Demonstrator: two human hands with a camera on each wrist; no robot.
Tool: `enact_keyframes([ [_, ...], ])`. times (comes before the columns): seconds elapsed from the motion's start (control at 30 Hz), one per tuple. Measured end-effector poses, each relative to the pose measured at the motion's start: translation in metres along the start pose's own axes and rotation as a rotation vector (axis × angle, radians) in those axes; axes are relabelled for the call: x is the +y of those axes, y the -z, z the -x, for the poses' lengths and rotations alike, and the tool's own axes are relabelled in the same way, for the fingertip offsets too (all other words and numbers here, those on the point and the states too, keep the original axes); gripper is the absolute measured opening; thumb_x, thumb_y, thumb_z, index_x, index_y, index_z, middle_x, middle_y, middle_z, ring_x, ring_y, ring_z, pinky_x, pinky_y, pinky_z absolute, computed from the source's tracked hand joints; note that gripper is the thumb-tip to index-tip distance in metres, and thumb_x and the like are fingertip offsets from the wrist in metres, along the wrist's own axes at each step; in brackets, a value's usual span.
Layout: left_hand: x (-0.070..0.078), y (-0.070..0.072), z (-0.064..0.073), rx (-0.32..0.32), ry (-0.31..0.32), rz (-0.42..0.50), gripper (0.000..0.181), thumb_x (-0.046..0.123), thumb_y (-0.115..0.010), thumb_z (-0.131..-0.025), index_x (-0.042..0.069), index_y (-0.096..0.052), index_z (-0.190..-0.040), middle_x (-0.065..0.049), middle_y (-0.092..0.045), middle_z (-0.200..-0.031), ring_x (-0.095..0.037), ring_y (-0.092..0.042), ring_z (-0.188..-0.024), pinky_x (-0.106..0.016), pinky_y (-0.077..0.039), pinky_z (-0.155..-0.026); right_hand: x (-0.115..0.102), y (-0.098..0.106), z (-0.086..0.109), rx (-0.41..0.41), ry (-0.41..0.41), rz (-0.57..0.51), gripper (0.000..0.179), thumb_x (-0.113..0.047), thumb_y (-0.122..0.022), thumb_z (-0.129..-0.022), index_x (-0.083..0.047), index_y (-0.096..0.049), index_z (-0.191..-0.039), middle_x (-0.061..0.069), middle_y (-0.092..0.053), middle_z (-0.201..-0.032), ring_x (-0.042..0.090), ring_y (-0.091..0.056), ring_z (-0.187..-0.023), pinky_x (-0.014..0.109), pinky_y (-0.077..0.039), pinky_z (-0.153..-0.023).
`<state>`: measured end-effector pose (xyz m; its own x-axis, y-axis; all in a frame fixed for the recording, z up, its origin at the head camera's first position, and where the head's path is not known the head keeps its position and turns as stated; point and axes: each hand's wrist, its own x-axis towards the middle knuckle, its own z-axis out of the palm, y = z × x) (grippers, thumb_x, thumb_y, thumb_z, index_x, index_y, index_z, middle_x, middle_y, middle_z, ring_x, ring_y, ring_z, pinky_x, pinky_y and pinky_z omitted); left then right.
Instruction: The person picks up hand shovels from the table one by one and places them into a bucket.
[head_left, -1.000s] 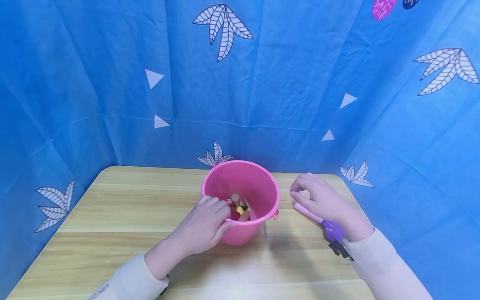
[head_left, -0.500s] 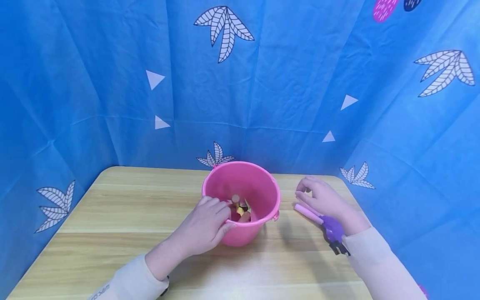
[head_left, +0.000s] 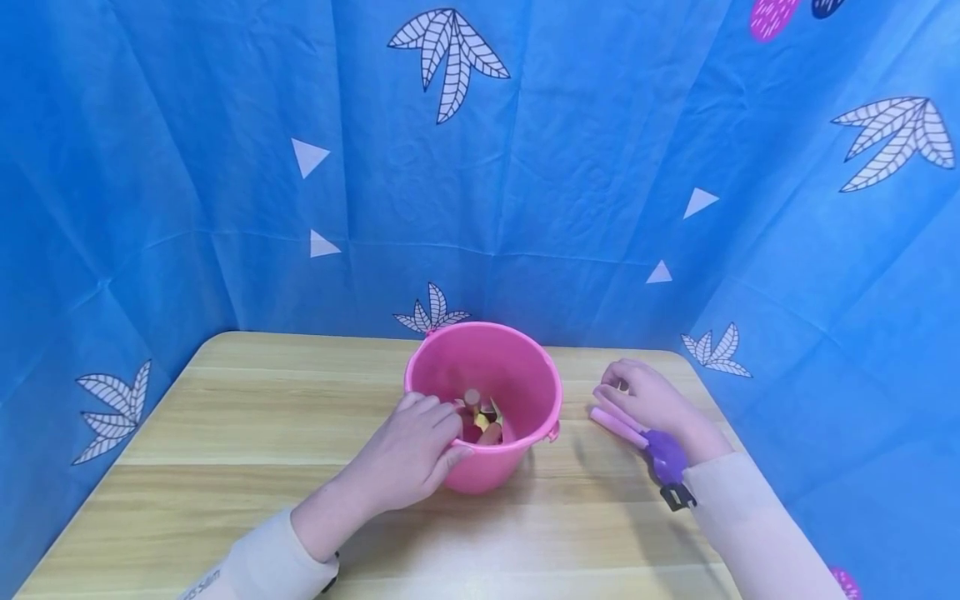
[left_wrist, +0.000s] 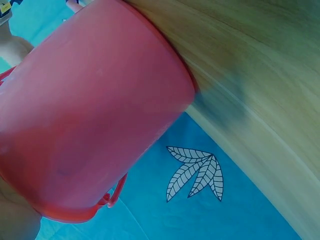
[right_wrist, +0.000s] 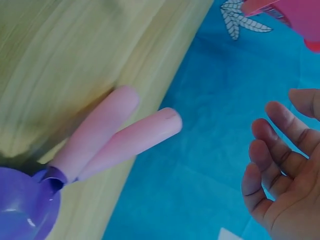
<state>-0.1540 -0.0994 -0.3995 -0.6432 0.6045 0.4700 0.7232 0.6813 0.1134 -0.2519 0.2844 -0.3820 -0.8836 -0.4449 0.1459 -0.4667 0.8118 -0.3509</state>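
Observation:
A pink bucket [head_left: 480, 467] stands on the table, its mouth facing up. My left hand [head_left: 401, 454] grips its near left rim, thumb outside and fingertips over the edge. Inside lie several small pieces [head_left: 483, 421], some brown and one yellow. To the bucket's right, my right hand [head_left: 648, 400] hovers with loosely bent fingers and nothing in them. Below it lies a purple-headed toy tool [head_left: 666, 457]. Two pink handles [right_wrist: 97, 132] spread from the purple end [right_wrist: 22, 205] in the right wrist view, apart from the hand's fingers [right_wrist: 272, 160]. The hand and wrist partly cover this tool in the head view.
The wooden table [head_left: 247, 417] has rounded far corners. A blue curtain [head_left: 585, 167] with leaf and triangle prints hangs behind it and at both sides. The bucket's handle joint [head_left: 553, 431] sticks out at its right. A black clip [head_left: 678, 497] shows under the right wrist.
My right hand has moved a little to the right and nearer to me, closer to the pink handles. The left hand and bucket stay in place.

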Motion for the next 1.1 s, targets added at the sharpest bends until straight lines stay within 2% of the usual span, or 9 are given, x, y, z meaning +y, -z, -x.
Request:
enact_keyframes([
  [0.2,0.0,0.0,0.0,0.003,0.0,-0.001,0.033,0.05,-0.044,-0.103,0.024,-0.061,-0.096,0.012,-0.059,-0.096,-0.008,-0.048,-0.095,-0.034,-0.038,-0.091,0.012,-0.007,-0.002,0.002,-0.035,-0.002,0.013,-0.025,-0.064,-0.098,-0.013,-0.067,-0.095,-0.003,-0.064,-0.09,0.016,-0.059,-0.085,0.042,-0.049,-0.079],
  [0.4,0.001,0.001,0.001,-0.008,0.009,-0.001,0.033,0.052,-0.044,-0.103,0.024,-0.06,-0.094,0.012,-0.059,-0.096,-0.008,-0.048,-0.095,-0.034,-0.039,-0.091,0.021,-0.012,-0.003,-0.003,-0.055,-0.008,0.012,-0.022,-0.063,-0.098,-0.011,-0.067,-0.094,0.001,-0.065,-0.091,0.02,-0.06,-0.086,0.046,-0.049,-0.081],
  [0.63,0.002,0.001,0.002,-0.017,0.016,-0.003,0.039,0.054,-0.039,-0.103,0.024,-0.063,-0.099,0.012,-0.059,-0.097,-0.008,-0.048,-0.096,-0.034,-0.039,-0.091,0.032,-0.021,-0.004,-0.004,-0.095,-0.006,0.013,-0.022,-0.064,-0.097,-0.01,-0.066,-0.095,0.003,-0.066,-0.091,0.023,-0.061,-0.086,0.047,-0.05,-0.081],
  [0.87,0.001,0.0,0.002,-0.009,0.013,-0.011,0.037,0.054,-0.039,-0.104,0.025,-0.06,-0.094,0.012,-0.057,-0.093,-0.008,-0.047,-0.093,-0.034,-0.039,-0.09,0.039,-0.025,-0.006,-0.009,-0.134,-0.006,0.018,-0.025,-0.064,-0.098,-0.007,-0.066,-0.099,0.005,-0.066,-0.093,0.023,-0.061,-0.086,0.049,-0.051,-0.081],
  [1.1,0.001,0.0,0.002,-0.001,0.008,-0.014,0.034,0.052,-0.042,-0.104,0.025,-0.056,-0.089,0.012,-0.055,-0.091,-0.009,-0.047,-0.092,-0.034,-0.038,-0.09,0.044,-0.028,-0.009,-0.008,-0.177,0.004,0.025,-0.024,-0.064,-0.097,-0.002,-0.064,-0.109,0.013,-0.066,-0.098,0.029,-0.061,-0.088,0.051,-0.05,-0.081],
])
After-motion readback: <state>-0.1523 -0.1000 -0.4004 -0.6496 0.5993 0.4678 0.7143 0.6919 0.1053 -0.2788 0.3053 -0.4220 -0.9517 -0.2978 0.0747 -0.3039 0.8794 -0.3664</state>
